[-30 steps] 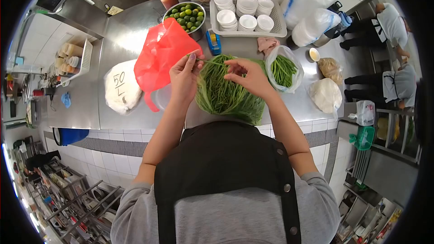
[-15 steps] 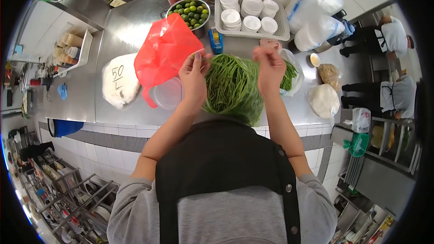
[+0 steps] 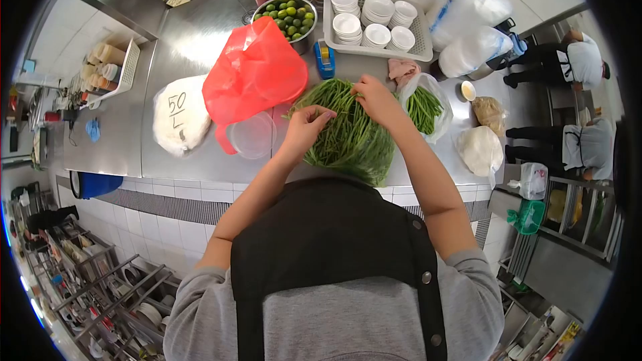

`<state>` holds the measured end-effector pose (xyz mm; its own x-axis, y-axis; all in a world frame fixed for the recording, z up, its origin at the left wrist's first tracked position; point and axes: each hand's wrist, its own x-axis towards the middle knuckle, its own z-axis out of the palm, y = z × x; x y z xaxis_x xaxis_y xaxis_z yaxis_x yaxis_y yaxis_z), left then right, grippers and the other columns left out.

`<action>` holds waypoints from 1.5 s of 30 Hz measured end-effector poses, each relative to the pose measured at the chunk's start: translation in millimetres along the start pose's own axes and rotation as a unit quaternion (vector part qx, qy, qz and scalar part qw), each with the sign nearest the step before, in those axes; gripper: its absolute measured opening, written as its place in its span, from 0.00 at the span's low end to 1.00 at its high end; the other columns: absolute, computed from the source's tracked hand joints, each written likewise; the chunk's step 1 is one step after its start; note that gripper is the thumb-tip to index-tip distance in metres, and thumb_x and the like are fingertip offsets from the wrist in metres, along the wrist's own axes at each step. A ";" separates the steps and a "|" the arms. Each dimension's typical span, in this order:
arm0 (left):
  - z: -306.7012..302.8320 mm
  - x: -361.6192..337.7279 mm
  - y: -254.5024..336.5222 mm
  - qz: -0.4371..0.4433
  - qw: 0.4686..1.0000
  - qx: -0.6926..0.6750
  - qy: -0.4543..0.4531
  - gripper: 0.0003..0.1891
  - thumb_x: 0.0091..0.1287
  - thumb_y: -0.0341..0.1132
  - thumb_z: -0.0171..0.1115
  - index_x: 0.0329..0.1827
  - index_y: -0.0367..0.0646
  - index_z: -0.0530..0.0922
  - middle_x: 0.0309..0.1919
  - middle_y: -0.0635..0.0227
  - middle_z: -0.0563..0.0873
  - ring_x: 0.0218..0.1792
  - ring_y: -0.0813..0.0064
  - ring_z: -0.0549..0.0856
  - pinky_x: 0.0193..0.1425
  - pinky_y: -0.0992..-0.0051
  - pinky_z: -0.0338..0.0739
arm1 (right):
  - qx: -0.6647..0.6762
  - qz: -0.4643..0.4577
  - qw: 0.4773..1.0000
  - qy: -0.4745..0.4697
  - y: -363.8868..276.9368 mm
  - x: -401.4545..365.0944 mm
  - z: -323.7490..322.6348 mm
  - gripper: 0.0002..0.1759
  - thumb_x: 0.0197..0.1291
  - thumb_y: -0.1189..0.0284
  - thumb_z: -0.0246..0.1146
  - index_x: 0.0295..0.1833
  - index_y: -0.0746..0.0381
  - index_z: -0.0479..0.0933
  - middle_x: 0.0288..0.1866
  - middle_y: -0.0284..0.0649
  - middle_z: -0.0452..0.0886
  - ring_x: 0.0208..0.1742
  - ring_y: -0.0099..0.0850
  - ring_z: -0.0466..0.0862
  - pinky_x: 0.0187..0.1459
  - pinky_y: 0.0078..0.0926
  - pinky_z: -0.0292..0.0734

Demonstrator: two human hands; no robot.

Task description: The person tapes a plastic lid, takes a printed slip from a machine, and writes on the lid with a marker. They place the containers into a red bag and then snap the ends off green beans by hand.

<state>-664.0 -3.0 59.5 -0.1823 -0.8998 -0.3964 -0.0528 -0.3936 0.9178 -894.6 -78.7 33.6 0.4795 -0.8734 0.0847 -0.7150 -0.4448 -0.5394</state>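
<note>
A large heap of long green vegetable stems (image 3: 348, 137) lies in a clear plastic bag in front of me. Over its left side is my left hand (image 3: 307, 132), thumb and fingers pinched together; whatever is between them is too small to make out. My right hand (image 3: 376, 99) is closed at the far top of the heap, its fingertips pinching green stems. To the left a red plastic bag (image 3: 257, 70) sits crumpled beside a clear round container (image 3: 254, 139). A smaller clear bag of cut green stems (image 3: 425, 110) stands right of my right hand.
Behind the heap are a bowl of limes (image 3: 287, 20), a blue tape dispenser (image 3: 325, 61) and a basket (image 3: 421, 47) of small white dishes. A white bag marked 50 (image 3: 177, 117) lies left. Two people (image 3: 588, 134) stand at the far right.
Both hands have come down to the heap. My right hand has moved left and pinches stems; my left hand has shifted right and nearer to me.
</note>
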 end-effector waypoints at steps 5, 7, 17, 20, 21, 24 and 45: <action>-0.7 29.5 -21.8 0.122 0.989 0.083 0.031 0.11 0.71 0.35 0.68 0.49 0.37 0.88 0.27 0.76 0.83 0.28 0.83 0.78 0.34 0.77 0.72 | 0.016 -0.044 0.999 -0.024 12.1 6.8 3.0 0.03 0.58 0.78 0.66 0.37 0.63 0.78 0.41 0.46 0.76 0.50 0.49 0.79 0.51 0.45 0.76; 2.6 39.4 -13.7 0.178 0.973 0.136 0.051 0.12 0.67 0.35 0.71 0.47 0.36 0.89 0.31 0.69 0.88 0.31 0.77 0.83 0.39 0.74 0.77 | 0.027 -0.077 0.997 -0.014 2.9 4.7 -8.9 0.03 0.58 0.78 0.66 0.38 0.63 0.79 0.41 0.46 0.76 0.49 0.48 0.79 0.49 0.44 0.76; 31.2 51.2 23.7 0.297 0.924 0.222 0.090 0.09 0.58 0.29 0.76 0.41 0.37 0.90 0.33 0.58 0.90 0.33 0.66 0.88 0.41 0.70 0.80 | 0.327 0.075 0.931 0.147 -40.2 -14.4 -28.5 0.05 0.62 0.78 0.65 0.43 0.64 0.80 0.37 0.43 0.80 0.38 0.38 0.81 0.43 0.32 0.77; 19.5 54.1 24.7 0.313 0.931 0.142 0.124 0.06 0.62 0.28 0.75 0.41 0.37 0.90 0.33 0.63 0.91 0.32 0.75 0.87 0.39 0.74 0.79 | 0.534 0.198 0.800 0.188 -33.4 -23.0 0.3 0.06 0.62 0.79 0.66 0.44 0.66 0.82 0.36 0.43 0.83 0.34 0.30 0.82 0.41 0.27 0.78; 12.9 55.8 25.4 0.316 0.932 0.112 0.137 0.06 0.64 0.28 0.74 0.41 0.37 0.90 0.33 0.65 0.91 0.32 0.78 0.86 0.39 0.76 0.78 | 0.471 0.198 0.842 0.171 -35.9 -28.1 5.7 0.06 0.61 0.79 0.67 0.44 0.66 0.82 0.35 0.42 0.84 0.33 0.28 0.83 0.40 0.26 0.79; -6.6 46.1 45.1 0.253 0.951 -0.087 0.157 0.08 0.66 0.31 0.74 0.43 0.34 0.90 0.32 0.70 0.90 0.26 0.87 0.81 0.30 0.81 0.73 | 0.308 0.144 0.936 0.095 -53.4 -41.1 9.7 0.04 0.63 0.80 0.67 0.43 0.68 0.84 0.35 0.38 0.85 0.32 0.23 0.83 0.38 0.23 0.79; -39.1 18.1 51.4 0.101 0.927 -0.317 0.170 0.09 0.69 0.32 0.73 0.47 0.36 0.86 0.23 0.82 0.75 0.17 0.92 0.62 0.19 0.83 0.53 | 0.343 -0.114 0.933 -0.008 -126.1 -39.1 -35.2 0.02 0.63 0.79 0.67 0.40 0.67 0.81 0.34 0.42 0.82 0.37 0.39 0.83 0.42 0.33 0.77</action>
<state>-631.6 -47.0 98.6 0.2005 -0.9319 -0.3023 0.5569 -0.1454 0.8177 -841.1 4.6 127.8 0.5901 -0.7667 0.2530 -0.1036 -0.3826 -0.9181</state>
